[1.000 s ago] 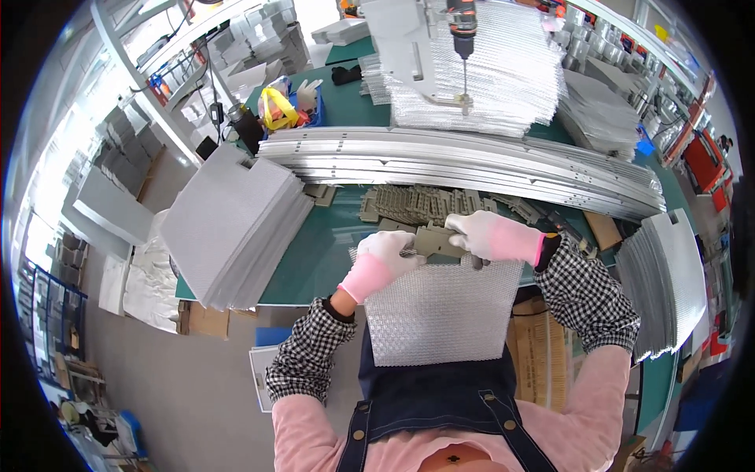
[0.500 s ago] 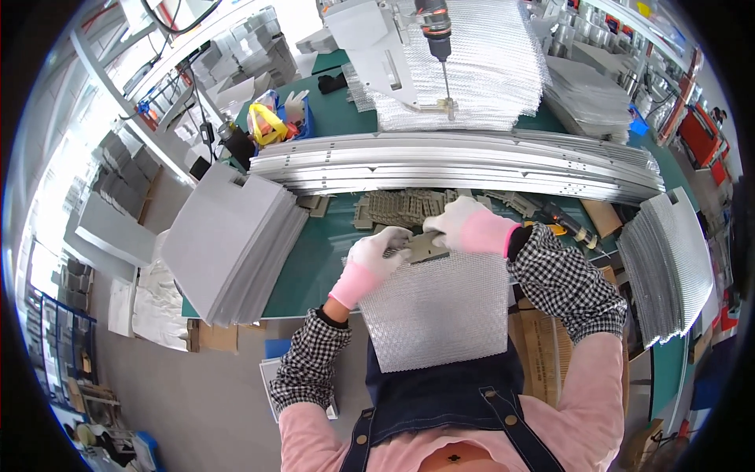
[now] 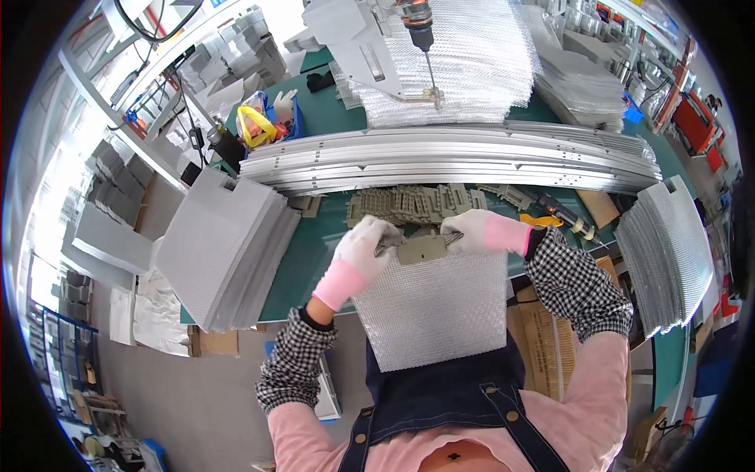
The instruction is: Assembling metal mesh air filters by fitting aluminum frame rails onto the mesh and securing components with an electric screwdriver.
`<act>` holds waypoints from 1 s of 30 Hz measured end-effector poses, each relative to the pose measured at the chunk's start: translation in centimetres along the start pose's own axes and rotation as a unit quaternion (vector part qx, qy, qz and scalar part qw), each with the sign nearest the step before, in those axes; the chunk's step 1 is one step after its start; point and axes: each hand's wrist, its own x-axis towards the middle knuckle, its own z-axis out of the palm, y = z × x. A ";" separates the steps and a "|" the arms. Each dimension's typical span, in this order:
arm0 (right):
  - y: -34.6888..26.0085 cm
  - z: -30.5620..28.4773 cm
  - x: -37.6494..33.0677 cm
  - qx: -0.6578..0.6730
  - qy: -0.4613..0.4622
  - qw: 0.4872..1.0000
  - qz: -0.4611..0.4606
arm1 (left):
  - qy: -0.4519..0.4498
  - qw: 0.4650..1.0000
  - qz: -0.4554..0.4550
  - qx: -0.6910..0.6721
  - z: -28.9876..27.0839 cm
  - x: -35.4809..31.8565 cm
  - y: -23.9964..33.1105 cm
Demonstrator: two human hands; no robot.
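In the head view, a green-topped workbench (image 3: 313,245) spreads before the person, its edges bowed by the lens. At its near edge, a silvery, finely textured rectangular sheet (image 3: 432,315) slopes down over the dark blue denim apron (image 3: 444,387). A flat beige bracket (image 3: 422,251) sits at the middle of the sheet's upper edge, between the hands. The left hand (image 3: 367,245), in a white glove with a pink cuff, is curled at the bracket's left end; the right hand (image 3: 469,230), gloved alike, has its fingertips drawn together at the other end. Whether either hand pinches the bracket or the sheet's edge cannot be told.

Just beyond the hands lies a heap of beige ribbed brackets (image 3: 405,206), with a dark handheld power driver (image 3: 565,215) to its right. Long silver metal strips (image 3: 448,161) cross the bench behind. Fanned stacks of pale sheets stand at left (image 3: 224,248) and right (image 3: 667,256), and a broad pile of shiny sheets (image 3: 472,71) fills the far side, a black-and-orange drill (image 3: 417,25) upright before it.

Around the bench are a grey floor (image 3: 189,393), a brown cardboard box (image 3: 543,342) below, a blue metal rack (image 3: 55,338) at far left and a red cabinet (image 3: 694,126) at far right.
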 end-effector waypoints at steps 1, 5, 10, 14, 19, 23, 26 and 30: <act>-0.9 -0.2 -0.2 -0.022 0.009 1.000 0.011 | -0.005 1.000 -0.003 -0.014 -0.5 0.8 0.6; -2.6 -0.3 -1.7 -0.048 0.013 0.999 -0.003 | -0.286 0.957 -0.035 -0.003 0.5 4.1 3.0; -1.7 0.3 -2.5 -0.051 0.059 0.997 -0.014 | -0.394 0.917 -0.019 0.062 1.0 5.8 4.5; -0.7 0.7 -2.0 -0.037 0.060 0.997 -0.009 | -0.439 0.877 -0.018 0.194 1.0 6.3 5.4; 2.5 0.7 -0.6 -0.038 0.034 0.998 0.021 | -0.255 0.956 -0.085 0.116 1.1 4.3 0.7; 0.3 0.6 2.0 -0.049 0.047 0.997 -0.027 | -0.233 0.963 -0.116 0.067 1.7 2.4 -4.0; 1.0 2.3 3.3 -0.060 0.055 0.990 -0.116 | -0.294 0.941 -0.135 0.101 0.9 4.4 -1.8; -0.2 1.1 3.1 -0.150 0.004 0.984 -0.101 | -0.326 0.922 -0.168 0.124 0.5 4.7 -2.2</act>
